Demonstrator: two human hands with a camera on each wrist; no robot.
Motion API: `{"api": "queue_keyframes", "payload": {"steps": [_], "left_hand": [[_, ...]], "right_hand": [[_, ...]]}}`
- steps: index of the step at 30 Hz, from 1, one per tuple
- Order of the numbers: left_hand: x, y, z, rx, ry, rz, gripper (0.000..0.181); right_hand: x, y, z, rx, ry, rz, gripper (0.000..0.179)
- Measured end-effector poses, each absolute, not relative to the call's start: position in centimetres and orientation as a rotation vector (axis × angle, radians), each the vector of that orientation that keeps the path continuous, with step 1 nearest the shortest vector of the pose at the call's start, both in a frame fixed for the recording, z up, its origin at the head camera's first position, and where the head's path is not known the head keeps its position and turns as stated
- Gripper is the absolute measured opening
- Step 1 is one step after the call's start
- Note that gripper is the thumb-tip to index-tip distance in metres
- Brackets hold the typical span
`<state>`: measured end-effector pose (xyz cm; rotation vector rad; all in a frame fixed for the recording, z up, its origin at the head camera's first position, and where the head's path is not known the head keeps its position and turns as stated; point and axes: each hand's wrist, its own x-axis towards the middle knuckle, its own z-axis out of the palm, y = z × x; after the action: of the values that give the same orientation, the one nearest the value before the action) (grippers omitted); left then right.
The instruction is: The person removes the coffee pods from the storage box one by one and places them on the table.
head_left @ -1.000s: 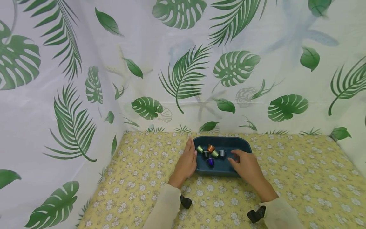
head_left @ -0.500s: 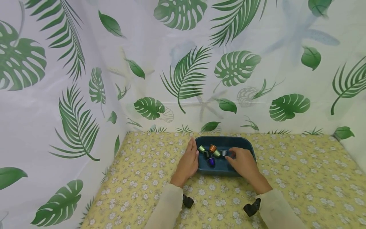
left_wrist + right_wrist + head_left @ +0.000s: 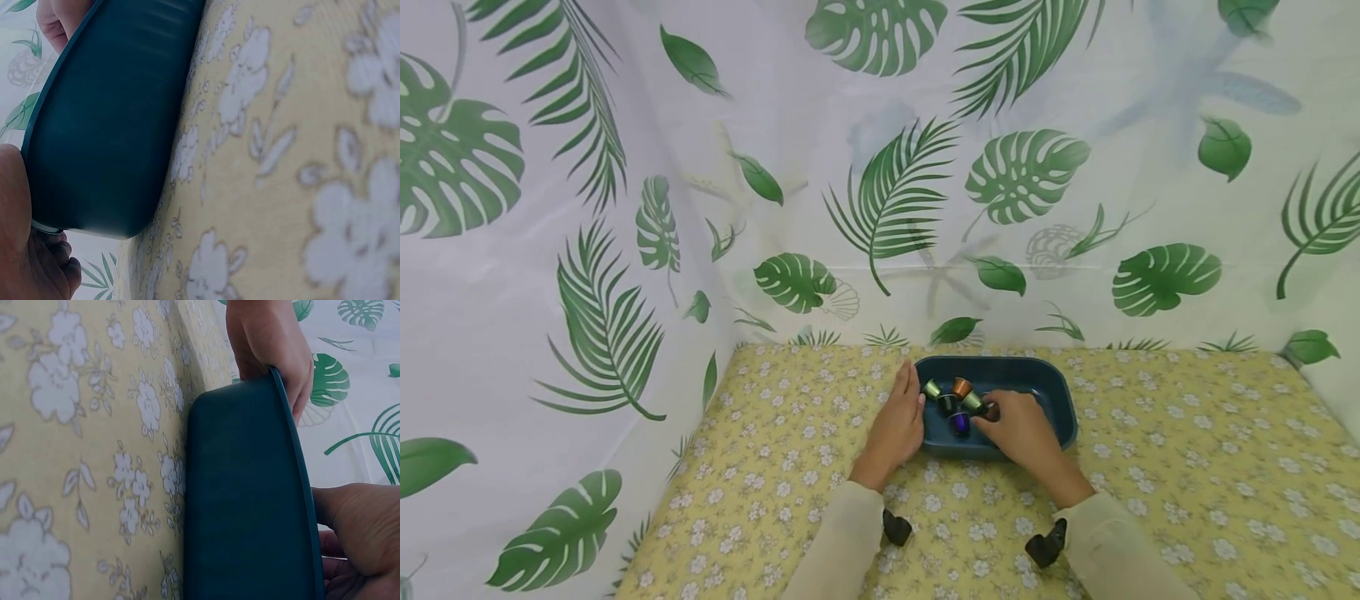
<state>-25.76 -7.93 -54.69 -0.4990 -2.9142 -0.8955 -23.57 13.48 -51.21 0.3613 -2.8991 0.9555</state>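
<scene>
A dark blue tray [image 3: 958,451] lies on the tablecloth with several coffee capsules in its left half. Among them are an orange capsule [image 3: 962,387], a black capsule [image 3: 947,405], a purple capsule [image 3: 959,423] and two green ones, such as the nearer green capsule [image 3: 973,402]. My left hand [image 3: 895,425] holds the tray's left end, thumb at the rim, other fingers along the outside. Inside the tray, my right hand [image 3: 1018,425] pinches the silver capsule, which its fingers mostly hide. Both wrist views show the tray's outer wall [image 3: 112,125] and hide the capsules.
A yellow floral tablecloth [image 3: 775,467] spreads under the tray. Leaf-patterned white sheeting [image 3: 895,308] rises behind the table and on its left. A black wrist camera [image 3: 896,528] sits at the left sleeve, another black camera [image 3: 1047,543] at the right.
My right hand has moved left inside the tray, from beside the silver capsule to closing its thumb and fingers round it. The left hand stays at the tray's left end.
</scene>
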Motion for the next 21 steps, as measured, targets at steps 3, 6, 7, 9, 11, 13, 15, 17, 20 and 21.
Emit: {"api": "queue_keyframes", "payload": {"steps": [3, 6, 7, 9, 11, 13, 15, 17, 20, 21], "left_hand": [[-25.7, -8.0, -54.7, -0.497, -2.929, -0.888, 0.057], [-25.7, -8.0, -54.7, -0.499, -2.930, -0.878, 0.057], [-25.8, -7.9, -54.8, -0.499, -2.930, -0.877, 0.057], [-25.8, -7.9, -54.8, -0.500, -2.928, -0.874, 0.057], [-25.8, -7.9, -54.9, -0.498, -2.927, -0.876, 0.057], [-25.8, -7.9, -54.9, -0.499, -2.923, -0.881, 0.057], [-25.8, -8.0, -55.0, -0.498, -2.924, -0.888, 0.057], [-25.8, -8.0, -55.0, -0.496, -2.926, -0.892, 0.057], [-25.8, -8.0, -54.9, -0.491, -2.932, -0.897, 0.057], [-25.8, -8.0, -54.9, -0.489, -2.933, -0.896, 0.057]], "right_hand": [[-23.7, 13.0, -51.3, 0.375, -2.891, 0.951, 0.039], [-23.7, 12.6, -51.3, 0.379, -2.893, 0.955, 0.037], [-23.8, 12.5, -51.3, 0.380, -2.893, 0.958, 0.037], [-23.8, 12.3, -51.3, 0.381, -2.903, 0.961, 0.035], [-23.9, 12.1, -51.3, 0.380, -2.910, 0.962, 0.034], [-24.0, 12.0, -51.4, 0.375, -2.919, 0.961, 0.034], [-24.1, 11.8, -51.5, 0.363, -2.933, 0.960, 0.035], [-24.2, 11.7, -51.5, 0.352, -2.946, 0.957, 0.036], [-24.3, 11.5, -51.6, 0.351, -2.960, 0.959, 0.037], [-24.4, 11.4, -51.6, 0.349, -2.962, 0.958, 0.037]]}}
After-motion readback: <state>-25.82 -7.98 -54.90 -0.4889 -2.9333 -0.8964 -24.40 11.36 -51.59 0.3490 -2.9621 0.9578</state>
